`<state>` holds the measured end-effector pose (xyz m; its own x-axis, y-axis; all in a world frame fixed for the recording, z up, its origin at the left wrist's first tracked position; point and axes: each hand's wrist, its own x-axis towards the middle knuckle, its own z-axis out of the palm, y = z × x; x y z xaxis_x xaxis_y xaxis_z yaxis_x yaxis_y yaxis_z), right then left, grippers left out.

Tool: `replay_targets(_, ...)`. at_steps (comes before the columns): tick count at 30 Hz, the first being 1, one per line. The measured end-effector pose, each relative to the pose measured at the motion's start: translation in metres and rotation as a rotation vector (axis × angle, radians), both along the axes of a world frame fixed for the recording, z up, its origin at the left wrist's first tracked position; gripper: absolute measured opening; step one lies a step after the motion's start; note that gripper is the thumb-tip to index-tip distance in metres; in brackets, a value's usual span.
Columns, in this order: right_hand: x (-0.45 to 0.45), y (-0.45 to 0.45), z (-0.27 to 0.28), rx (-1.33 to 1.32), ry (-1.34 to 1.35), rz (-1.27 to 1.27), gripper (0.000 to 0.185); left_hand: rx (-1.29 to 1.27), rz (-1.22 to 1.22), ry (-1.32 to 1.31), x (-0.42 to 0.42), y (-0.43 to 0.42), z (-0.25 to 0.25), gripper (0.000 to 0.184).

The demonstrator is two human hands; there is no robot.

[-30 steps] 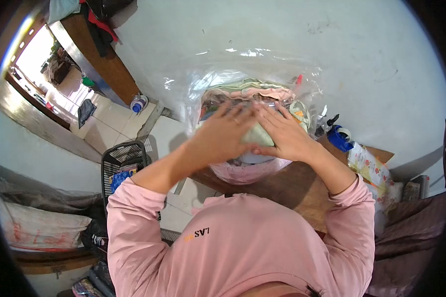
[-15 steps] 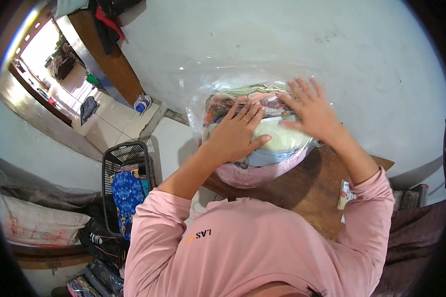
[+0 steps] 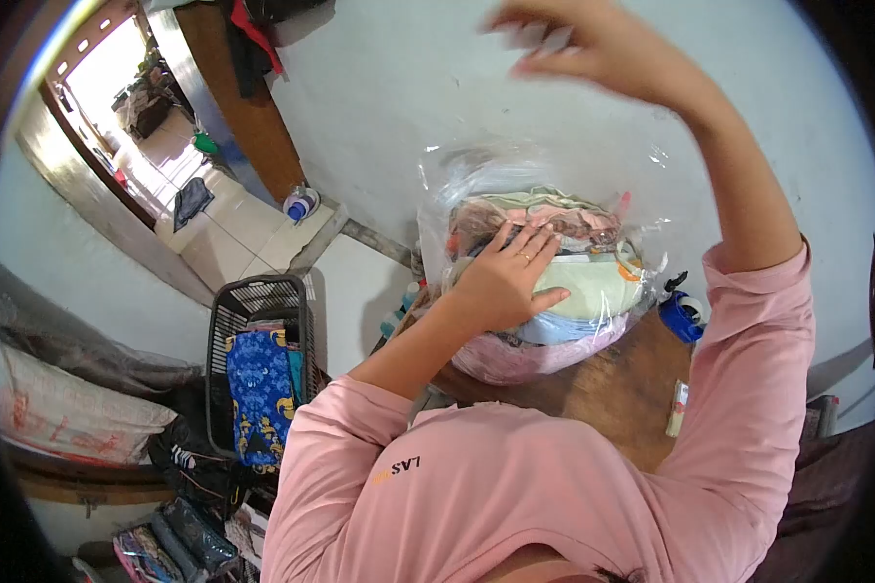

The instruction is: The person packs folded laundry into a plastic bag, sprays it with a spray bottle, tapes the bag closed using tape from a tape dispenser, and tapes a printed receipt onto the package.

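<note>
A clear plastic bag (image 3: 603, 335) of folded clothes in green, peach, blue and pink stands on the brown wooden table (image 3: 642, 389), against the wall. My left hand (image 3: 515, 277) lies flat on the bag's top, fingers spread, with a ring on one finger. My right hand (image 3: 583, 44) is raised well above the bag, in front of the wall. It is slightly blurred, its fingers bent and apart from the thumb, and I see nothing held in it.
A blue tape dispenser (image 3: 682, 316) and a small packet (image 3: 678, 408) lie on the table, right of the bag. To the left stands a dark basket (image 3: 214, 389) holding blue patterned cloth (image 3: 260, 389). A doorway opens at the upper left.
My right hand has left the bag and risen toward the upper edge of view. My left hand stays on the bag. The tape dispenser now shows beside it.
</note>
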<state>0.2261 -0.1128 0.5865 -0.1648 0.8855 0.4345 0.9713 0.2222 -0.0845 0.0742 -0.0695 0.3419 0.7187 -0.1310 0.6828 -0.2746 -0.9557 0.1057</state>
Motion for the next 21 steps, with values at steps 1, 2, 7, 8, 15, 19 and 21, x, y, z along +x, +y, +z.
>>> replay_targets(1, -0.042, 0.009, -0.014, 0.034, 0.019, 0.210, 0.047, 0.001, -0.002, -0.015, -0.001, 0.000, 0.000, 0.061)
replay_targets(2, -0.061, 0.021, -0.038, 0.082, -0.175, 0.269, 0.040, 0.002, 0.004, -0.008, -0.001, -0.001, 0.000, 0.061)
replay_targets(7, -0.068, 0.058, -0.066, -0.170, -0.578, 0.109, 0.028, -0.002, 0.005, 0.005, -0.003, -0.002, 0.001, 0.062)
replay_targets(8, -0.061, 0.060, -0.052, -0.145, -0.553, 0.067, 0.026, 0.005, 0.006, 0.011, -0.004, -0.002, 0.002, 0.062)
replay_targets(15, 0.016, -0.070, -0.003, -0.326, -0.285, -0.478, 0.066, 0.057, 0.021, 0.112, -0.001, 0.000, 0.003, 0.066)
replay_targets(19, 0.043, -0.138, -0.038, -0.629, -0.084, -0.761, 0.048, 0.026, 0.022, 0.158, -0.001, -0.001, 0.005, 0.066)
replay_targets(21, 0.046, -0.154, -0.032, -0.751, 0.301, -0.862, 0.029, 0.013, 0.019, 0.153, -0.001, -0.002, 0.006, 0.066)
